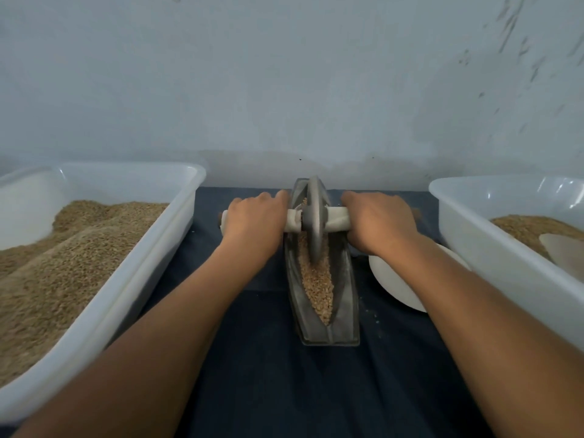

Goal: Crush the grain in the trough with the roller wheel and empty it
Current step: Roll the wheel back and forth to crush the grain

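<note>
A grey boat-shaped metal trough (343, 324) stands lengthwise in the middle of the dark blue cloth, with tan grain (317, 284) along its groove. The grey roller wheel (315, 216) stands upright in the far half of the trough, its rim down in the grain. A white-wrapped axle handle (336, 222) runs through the wheel. My left hand (252, 221) grips the handle's left side, and my right hand (377, 221) grips its right side. Both palms cover most of the handle.
A large white tub (151, 257) heaped with grain sits at the left. Another white tub (483, 245) with grain and a pale scoop (562, 248) sits at the right. A white dish (393, 284) lies under my right forearm. A grey wall rises just behind the trough.
</note>
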Tool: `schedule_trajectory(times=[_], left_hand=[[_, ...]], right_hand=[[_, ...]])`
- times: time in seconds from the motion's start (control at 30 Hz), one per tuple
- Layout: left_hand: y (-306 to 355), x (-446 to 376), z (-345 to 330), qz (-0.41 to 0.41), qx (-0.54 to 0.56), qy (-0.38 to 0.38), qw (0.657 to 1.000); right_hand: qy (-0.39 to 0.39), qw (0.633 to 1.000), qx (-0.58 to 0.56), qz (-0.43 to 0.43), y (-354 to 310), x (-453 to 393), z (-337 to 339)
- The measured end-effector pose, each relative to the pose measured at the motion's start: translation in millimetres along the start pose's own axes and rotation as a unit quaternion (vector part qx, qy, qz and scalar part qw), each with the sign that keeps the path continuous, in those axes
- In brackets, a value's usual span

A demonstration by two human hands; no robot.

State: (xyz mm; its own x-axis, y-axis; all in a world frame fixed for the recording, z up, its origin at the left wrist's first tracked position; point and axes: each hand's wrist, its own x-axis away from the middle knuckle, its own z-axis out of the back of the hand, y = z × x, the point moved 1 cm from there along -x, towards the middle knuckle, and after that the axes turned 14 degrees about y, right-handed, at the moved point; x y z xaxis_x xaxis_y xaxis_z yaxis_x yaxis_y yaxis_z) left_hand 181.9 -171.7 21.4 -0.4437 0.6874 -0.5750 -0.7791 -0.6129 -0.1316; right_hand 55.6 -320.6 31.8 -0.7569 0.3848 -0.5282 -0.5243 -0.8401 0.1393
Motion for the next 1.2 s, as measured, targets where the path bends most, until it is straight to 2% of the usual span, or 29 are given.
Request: schedule_trajectory(times=[0.2,0.47,0.67,0.87,0.97,1.07,1.2], left_hand=[[3.1,17.7,16.0,0.010,0.018,-0.035,0.999],[5.2,30.1,36.4,0.033,0.039,-0.144,0.988],[11.3,28.4,48.0,0.005,0.018,-0.167,0.986],[13.4,22.7,41.8,0.008,0.004,-0.159,0.987],[12.0,18.8,32.9,0.031,0.027,-0.129,0.991],[12.8,13.1,25.4,0.029,-0.002,-0.072,0.997],[10.5,-3.8,15.2,0.014,-0.006,-0.056,0.998]], right_hand=[[-0.035,0.999,0.007,0.005,-0.2,20.6,18.0],[-0.164,0.984,-0.003,0.075,-4.5,24.1,62.8],[-0.224,0.972,-0.009,0.065,-2.8,32.9,91.1],[-0.200,0.978,0.015,0.061,-6.1,29.8,67.3],[-0.140,0.989,0.013,0.052,-8.3,21.0,38.9],[-0.076,0.997,-0.005,0.024,-7.1,13.1,18.2],[-0.067,0.998,-0.012,0.009,-5.2,1.3,4.3]])
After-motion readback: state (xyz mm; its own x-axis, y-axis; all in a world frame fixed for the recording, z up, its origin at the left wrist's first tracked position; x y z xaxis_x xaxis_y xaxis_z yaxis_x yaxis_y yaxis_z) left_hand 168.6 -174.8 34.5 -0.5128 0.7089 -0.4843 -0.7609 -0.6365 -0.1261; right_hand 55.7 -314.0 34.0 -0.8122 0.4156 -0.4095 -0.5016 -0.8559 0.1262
